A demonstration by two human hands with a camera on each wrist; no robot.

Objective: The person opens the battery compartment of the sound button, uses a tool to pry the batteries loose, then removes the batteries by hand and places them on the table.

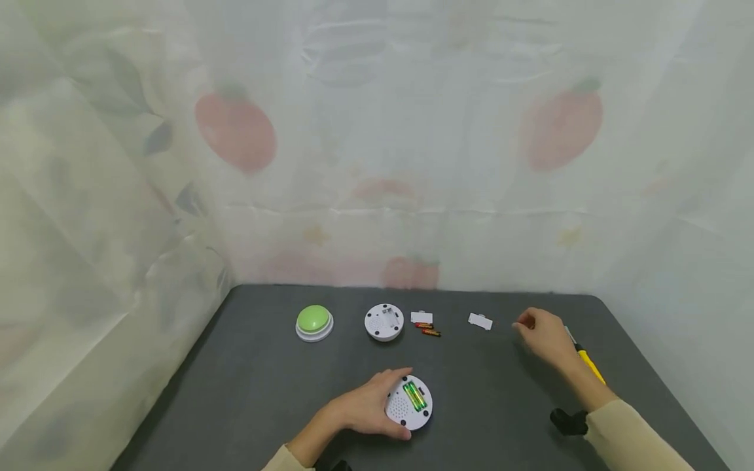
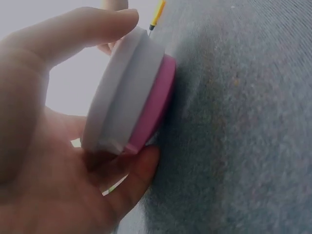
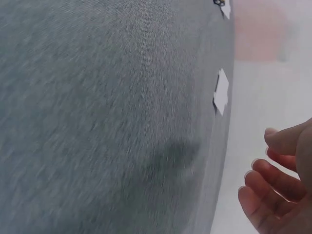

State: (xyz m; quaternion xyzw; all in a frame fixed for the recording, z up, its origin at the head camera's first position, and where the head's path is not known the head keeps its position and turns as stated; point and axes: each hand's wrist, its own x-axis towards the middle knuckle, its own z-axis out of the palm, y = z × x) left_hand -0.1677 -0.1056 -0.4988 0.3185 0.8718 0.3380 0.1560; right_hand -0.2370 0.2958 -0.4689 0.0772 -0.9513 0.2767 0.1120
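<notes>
My left hand (image 1: 372,400) grips a round white button device (image 1: 402,411) by its rim, thumb on one side and fingers on the other. Its underside faces up, and two green batteries (image 1: 415,396) lie in the uncovered battery slot. In the left wrist view the pink dome (image 2: 155,108) of this device points down toward the table. My right hand (image 1: 544,335) hovers over the table at the right with loosely bent fingers and nothing in them. Nearest to it are a small white battery cover (image 1: 480,321) on its left and a yellow-handled screwdriver (image 1: 591,366) beside the wrist.
On the dark grey table (image 1: 253,392), toward the back, stand a green-topped button (image 1: 313,319) and another upturned white device (image 1: 384,322) with its battery slot uncovered. Beside that lie a second cover (image 1: 421,317) and two dark-and-orange batteries (image 1: 431,332). Patterned curtains (image 1: 377,144) enclose the table.
</notes>
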